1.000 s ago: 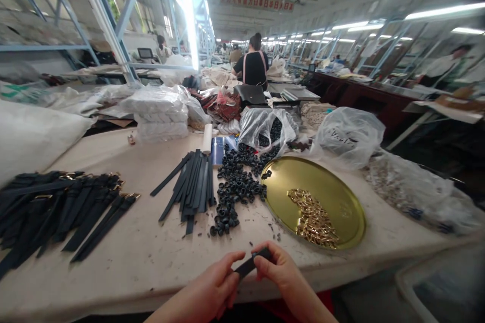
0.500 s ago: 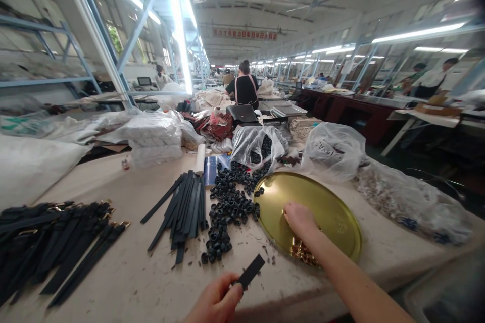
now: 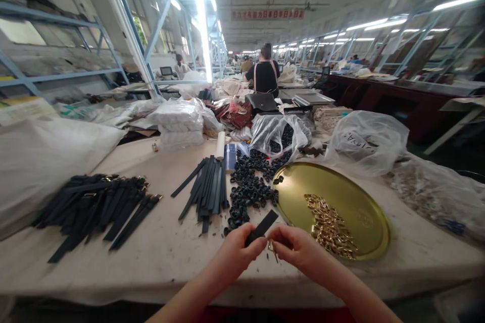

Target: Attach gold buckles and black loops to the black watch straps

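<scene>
"Far back, what does the banner say?"

"Red characters; I can pick out a repeated 日, little more. Marker writing on one bag, by the table's far edge, I can't read."

"And your fingers?"

"My left hand's grip one strap, above the table's front edge. My right hand's pinch one buckle beside it. One tray, toward the right edge, holds countless buckles."

Strap partly hidden in left hand, buckle partly behind right hand, forearms cropped below, sack cropped left, bag lettering unreadable
</scene>
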Available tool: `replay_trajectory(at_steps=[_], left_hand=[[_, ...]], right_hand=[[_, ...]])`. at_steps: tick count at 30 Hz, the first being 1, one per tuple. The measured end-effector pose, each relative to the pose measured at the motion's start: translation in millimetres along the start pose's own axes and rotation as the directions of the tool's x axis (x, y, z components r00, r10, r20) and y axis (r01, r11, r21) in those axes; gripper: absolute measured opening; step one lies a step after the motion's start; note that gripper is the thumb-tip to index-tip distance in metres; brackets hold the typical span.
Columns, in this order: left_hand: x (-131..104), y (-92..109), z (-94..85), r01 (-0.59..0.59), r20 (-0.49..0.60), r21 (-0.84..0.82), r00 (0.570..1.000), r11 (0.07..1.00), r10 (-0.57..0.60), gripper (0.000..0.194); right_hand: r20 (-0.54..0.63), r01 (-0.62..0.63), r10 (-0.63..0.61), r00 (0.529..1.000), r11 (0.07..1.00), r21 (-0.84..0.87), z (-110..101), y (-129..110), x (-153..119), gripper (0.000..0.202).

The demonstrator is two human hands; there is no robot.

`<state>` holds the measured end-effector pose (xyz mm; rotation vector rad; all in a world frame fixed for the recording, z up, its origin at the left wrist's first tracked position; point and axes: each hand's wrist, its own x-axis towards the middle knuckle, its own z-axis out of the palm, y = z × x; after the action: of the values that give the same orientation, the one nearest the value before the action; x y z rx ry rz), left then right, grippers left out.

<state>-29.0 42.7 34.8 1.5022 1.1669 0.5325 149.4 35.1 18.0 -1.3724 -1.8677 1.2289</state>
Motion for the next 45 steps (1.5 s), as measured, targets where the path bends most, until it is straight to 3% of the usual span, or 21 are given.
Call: replay_trajectory(at_steps=[4, 7, 11, 13, 15, 18, 21, 22, 24, 27, 29, 30, 32, 37, 39, 43, 45], left_hand=[[-5, -3, 2.8, 0.091, 0.000, -0.008, 0.996, 0.996, -0.091, 0.018], [-8, -11, 4.4, 0.059, -0.012, 0.005, 0.998, 0.998, -0.059, 0.021], [-8, -23, 5.7, 0.016, -0.095, 0.119, 0.995, 0.993, -0.005, 0.016], [-7, -27, 7.5, 0.008, -0.162, 0.180, 0.987, 0.984, 0.022, 0.013], [-6, -29, 10.0, 0.010, -0.166, 0.201, 0.986, 0.979, 0.024, 0.014], [-5, -31, 12.5, 0.028, -0.125, 0.180, 0.992, 0.983, -0.005, 0.015], [-9, -36, 9.7, 0.041, -0.023, 0.072, 0.999, 0.997, -0.040, 0.025], [-11, -38, 7.7, 0.052, 0.002, 0.038, 0.999, 0.998, -0.052, 0.029], [-17, -43, 3.3, 0.078, 0.025, 0.023, 0.997, 0.997, -0.079, 0.035], [-26, -46, -0.3, 0.079, 0.060, 0.093, 0.995, 0.993, -0.085, 0.034], [-30, -43, 0.4, 0.051, 0.079, 0.134, 0.995, 0.990, -0.062, 0.033], [-31, -41, 1.6, 0.029, 0.078, 0.147, 0.996, 0.989, -0.041, 0.032], [-31, -37, 4.9, -0.008, 0.072, 0.150, 0.997, 0.989, -0.003, 0.027], [-29, -38, 13.0, 0.072, 0.082, -0.011, 0.994, 0.997, -0.071, 0.018], [-29, -41, 14.6, 0.118, 0.119, -0.102, 0.987, 0.988, -0.106, 0.023], [-30, -47, 14.5, 0.195, 0.168, -0.201, 0.972, 0.960, -0.162, 0.024], [-29, -50, 13.8, 0.218, 0.165, -0.218, 0.969, 0.951, -0.184, 0.023]], right_hand=[[0.029, -0.041, 0.032, 0.999, 0.935, 0.352, 18, -11, -2, 0.018], [0.071, -0.106, 0.081, 0.994, 0.847, 0.521, 26, -11, -5, 0.027], [0.231, -0.279, 0.160, 0.960, 0.620, 0.733, 36, -5, -13, 0.034], [0.226, -0.277, 0.161, 0.961, 0.566, 0.777, 43, 2, -15, 0.046], [0.115, -0.192, 0.163, 0.980, 0.619, 0.762, 50, 11, -14, 0.050], [-0.065, -0.070, 0.151, 0.986, 0.745, 0.663, 57, 23, -10, 0.034], [-0.179, -0.043, 0.211, 0.961, 0.752, 0.658, 57, 27, -8, 0.023], [-0.205, -0.046, 0.266, 0.942, 0.707, 0.706, 56, 26, -8, 0.022], [-0.201, -0.044, 0.398, 0.895, 0.528, 0.848, 56, 22, -9, 0.023], [-0.071, -0.035, 0.513, 0.855, 0.195, 0.980, 63, 15, -11, 0.032], [-0.004, -0.051, 0.520, 0.854, 0.091, 0.994, 72, 11, -13, 0.034], [0.008, -0.061, 0.515, 0.857, 0.087, 0.994, 77, 9, -13, 0.033], [-0.027, -0.063, 0.494, 0.869, 0.166, 0.984, 87, 9, -15, 0.030], [-0.288, 0.020, 0.409, 0.866, 0.547, 0.837, 99, 12, -22, 0.027], [-0.271, -0.007, 0.407, 0.872, 0.565, 0.825, 97, 11, -25, 0.027], [-0.123, -0.090, 0.416, 0.901, 0.456, 0.885, 92, 5, -28, 0.026], [-0.093, -0.120, 0.413, 0.906, 0.462, 0.879, 91, 4, -27, 0.027]])
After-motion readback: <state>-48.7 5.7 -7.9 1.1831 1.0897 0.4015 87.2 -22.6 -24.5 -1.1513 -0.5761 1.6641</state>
